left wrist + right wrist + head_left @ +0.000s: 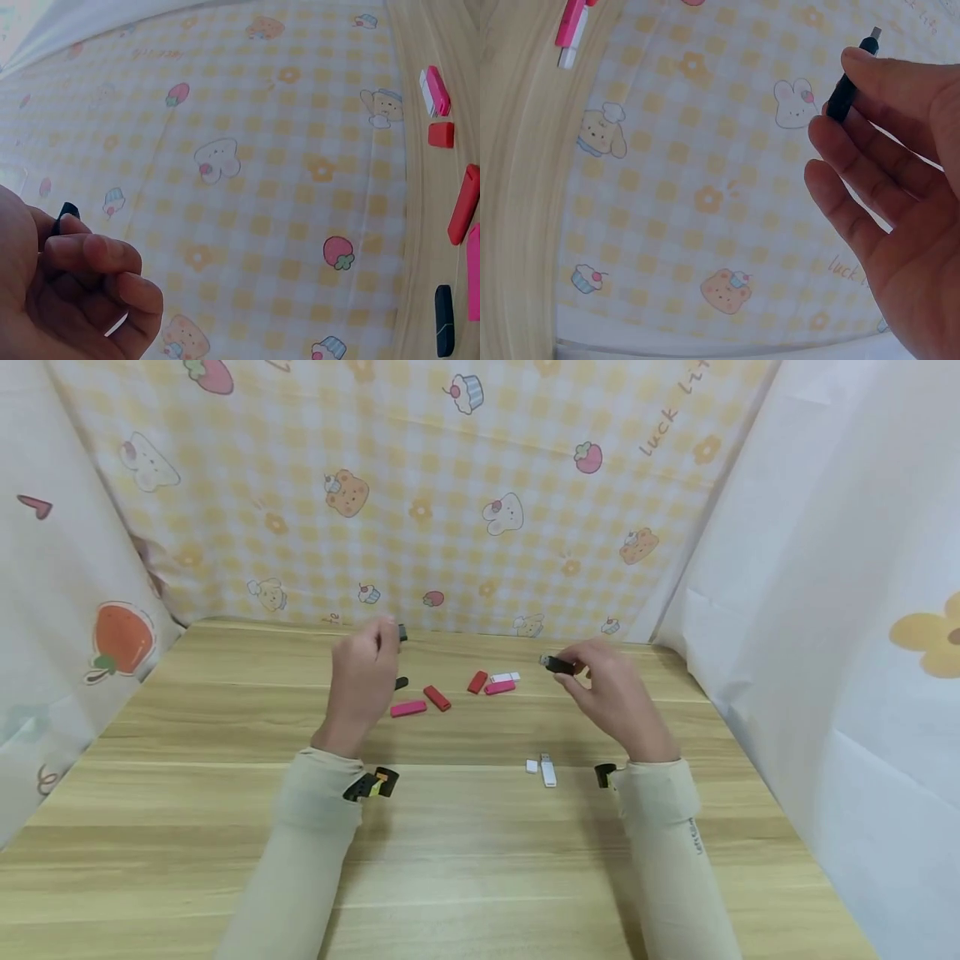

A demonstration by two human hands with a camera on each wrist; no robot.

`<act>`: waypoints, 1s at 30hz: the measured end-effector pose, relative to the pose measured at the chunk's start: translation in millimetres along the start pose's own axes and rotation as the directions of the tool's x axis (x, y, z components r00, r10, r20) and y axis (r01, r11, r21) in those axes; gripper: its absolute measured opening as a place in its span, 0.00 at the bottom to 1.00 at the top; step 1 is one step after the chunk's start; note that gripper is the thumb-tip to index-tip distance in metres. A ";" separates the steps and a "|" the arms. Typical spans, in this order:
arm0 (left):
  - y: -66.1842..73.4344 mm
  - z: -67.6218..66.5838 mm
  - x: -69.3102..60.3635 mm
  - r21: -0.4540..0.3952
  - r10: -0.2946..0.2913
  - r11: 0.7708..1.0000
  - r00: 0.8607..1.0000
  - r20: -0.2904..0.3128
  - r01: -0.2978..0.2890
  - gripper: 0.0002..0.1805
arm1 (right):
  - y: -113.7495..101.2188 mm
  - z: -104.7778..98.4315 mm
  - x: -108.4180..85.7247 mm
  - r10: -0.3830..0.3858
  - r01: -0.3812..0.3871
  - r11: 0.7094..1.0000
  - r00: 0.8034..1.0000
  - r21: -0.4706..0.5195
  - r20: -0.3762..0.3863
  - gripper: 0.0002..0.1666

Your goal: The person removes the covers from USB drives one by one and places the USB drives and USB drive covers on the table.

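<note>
My right hand [613, 692] pinches a black USB stick [558, 665] between thumb and fingers, its bare metal plug pointing left. In the right wrist view the same stick stands out from the fingertips with the plug upward. My left hand [364, 670] holds a small black piece, seemingly a cap [67, 214], mostly hidden by the fingers. Both hands are raised above the table. Below and beside the left hand lie a black stick [444, 321], a pink stick [408, 709] and a red stick [437, 697].
Between the hands lie a short red piece [477, 682], a white stick [505, 677] and a pink stick [500, 688]. Nearer me are an uncapped white USB stick [549, 772] and its small white cap [531, 767]. A patterned curtain [420, 468] backs the wooden table [450, 860].
</note>
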State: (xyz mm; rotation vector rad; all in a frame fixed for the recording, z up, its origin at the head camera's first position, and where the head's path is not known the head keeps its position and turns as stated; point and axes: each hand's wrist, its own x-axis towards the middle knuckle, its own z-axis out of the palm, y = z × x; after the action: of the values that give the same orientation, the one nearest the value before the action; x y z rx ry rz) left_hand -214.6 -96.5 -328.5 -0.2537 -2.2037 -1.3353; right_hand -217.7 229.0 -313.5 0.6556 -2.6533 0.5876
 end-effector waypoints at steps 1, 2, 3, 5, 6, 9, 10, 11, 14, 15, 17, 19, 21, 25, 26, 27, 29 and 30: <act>1.2 2.0 -0.7 0.000 0.001 1.000 1.000 0.018 -0.001 0.27 | -1.6 0.5 0.2 0.008 -0.008 1.000 1.000 0.002 0.013 0.11; 1.8 4.4 -1.3 0.004 0.005 1.000 0.999 0.036 -0.005 0.27 | -3.2 1.4 0.5 0.016 -0.016 1.000 0.999 0.003 0.030 0.11; 2.5 6.6 -1.9 0.007 0.012 1.000 0.998 0.054 -0.012 0.26 | -5.0 2.3 0.7 0.026 -0.026 1.000 0.999 0.004 0.047 0.11; 3.8 10.7 -3.0 0.023 0.019 1.000 0.996 0.083 -0.021 0.26 | -8.0 4.7 1.2 0.049 -0.050 0.999 0.995 0.004 0.087 0.12; 4.4 12.1 -3.6 0.031 0.026 0.999 0.995 0.092 -0.029 0.26 | -9.1 6.4 1.7 0.061 -0.062 0.998 0.992 0.007 0.108 0.13; 6.6 15.1 -5.4 0.048 0.040 0.998 0.993 0.109 -0.045 0.25 | -12.9 12.1 3.7 0.100 -0.104 0.994 0.980 0.015 0.172 0.16; 7.1 15.8 -5.9 0.048 0.038 0.998 0.993 0.114 -0.044 0.24 | -14.0 14.2 4.3 0.111 -0.116 0.993 0.975 0.014 0.194 0.16; 7.5 16.4 -6.5 0.047 0.036 0.998 0.992 0.119 -0.042 0.24 | -15.0 16.5 4.7 0.118 -0.124 0.992 0.969 0.012 0.218 0.15; 9.4 18.6 -7.8 0.039 0.026 0.999 0.987 0.157 -0.033 0.23 | -18.6 23.7 4.6 0.125 -0.128 0.992 0.946 -0.009 0.298 0.08; 9.9 19.5 -8.2 0.037 0.025 0.999 0.984 0.177 -0.032 0.23 | -19.8 26.1 4.1 0.118 -0.117 0.993 0.938 -0.021 0.325 0.07; 10.1 21.5 -9.3 0.039 0.024 0.999 0.975 0.220 -0.033 0.23 | -22.0 31.6 3.1 0.101 -0.095 0.995 0.922 -0.034 0.375 0.08; 10.7 23.4 -10.6 0.048 0.031 0.998 0.966 0.257 -0.044 0.22 | -24.4 37.2 2.3 0.085 -0.074 0.996 0.907 -0.042 0.412 0.10; 11.2 25.6 -11.9 0.054 0.038 0.997 0.957 0.286 -0.056 0.22 | -26.7 42.9 1.7 0.072 -0.058 0.997 0.892 -0.045 0.446 0.12; 12.8 30.4 -13.8 0.071 0.066 0.993 0.946 0.316 -0.093 0.21 | -29.4 54.6 1.4 0.065 -0.047 0.998 0.863 -0.047 0.502 0.13; 13.1 31.5 -14.2 0.074 0.070 0.992 0.944 0.324 -0.099 0.21 | -29.8 57.5 1.3 0.063 -0.042 0.998 0.856 -0.052 0.513 0.13; 13.3 32.6 -14.5 0.079 0.072 0.991 0.941 0.331 -0.104 0.21 | -30.2 60.5 1.3 0.065 -0.042 0.998 0.850 -0.056 0.523 0.12; 13.0 34.5 -15.0 0.087 0.072 0.990 0.936 0.346 -0.109 0.21 | -30.8 66.3 1.2 0.077 -0.048 0.997 0.836 -0.067 0.543 0.12; 13.0 35.4 -15.2 0.092 0.073 0.989 0.932 0.354 -0.112 0.21 | -31.1 69.2 1.1 0.085 -0.058 0.996 0.826 -0.067 0.558 0.13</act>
State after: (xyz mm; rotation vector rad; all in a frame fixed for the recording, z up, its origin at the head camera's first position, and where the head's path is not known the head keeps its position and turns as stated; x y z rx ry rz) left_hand -208.9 -57.8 -339.5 -0.5862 -2.5133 -1.1835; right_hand -218.6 171.2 -362.6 0.8202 -3.2410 0.3870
